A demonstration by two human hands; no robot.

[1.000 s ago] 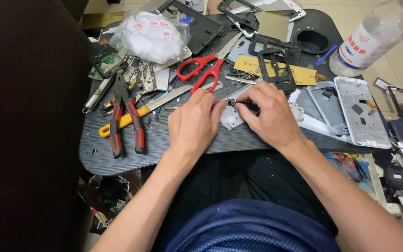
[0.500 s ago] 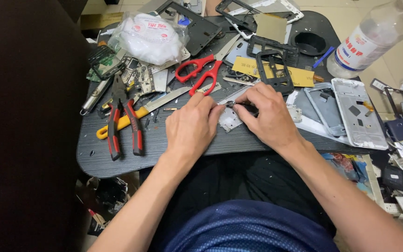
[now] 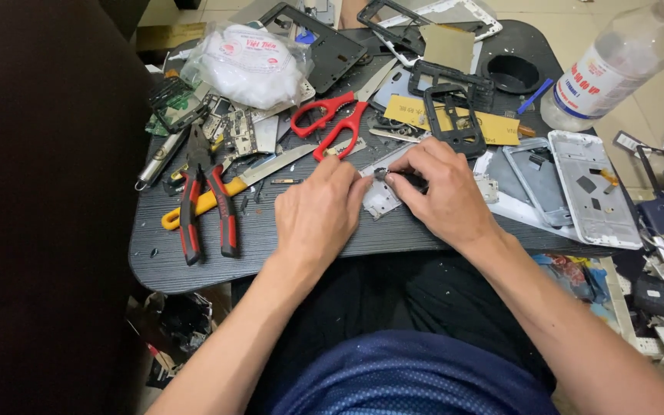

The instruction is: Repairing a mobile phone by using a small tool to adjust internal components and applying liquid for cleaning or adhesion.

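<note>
the left hand (image 3: 318, 211) lies palm down near the front edge of the dark table (image 3: 155, 261), its fingers curled and closed onto the left edge of a small silver metal plate (image 3: 382, 198). the plate lies flat on the table between both hands, touching the fingertips of each.

the right hand (image 3: 443, 192) rests just right of the plate. its fingers are closed around a thin black tool (image 3: 403, 178), whose tip points left toward the plate's upper edge. whether the tip touches the plate cannot be told.

left of the left hand, red-and-black pliers (image 3: 205, 207) lie with their handles toward the front edge, crossing a yellow-handled blade tool (image 3: 217, 196). a silver cylindrical pen-like tool (image 3: 159, 159) lies farther left. red-handled scissors (image 3: 332, 119) lie behind the hands, blades pointing back and right. a clear plastic bag of white material (image 3: 251, 65) sits at the back left, beside loose circuit boards (image 3: 232, 131).

behind the right hand, a black phone frame (image 3: 455, 115) lies over a yellow strip (image 3: 455, 123). right of the right hand, two silver-grey phone housings (image 3: 578, 184) lie side by side at the table's right edge. a clear plastic bottle (image 3: 616, 65) with a white label stands off the table at the back right. a round black recess (image 3: 514, 73) is set into the table's back right corner.
</note>
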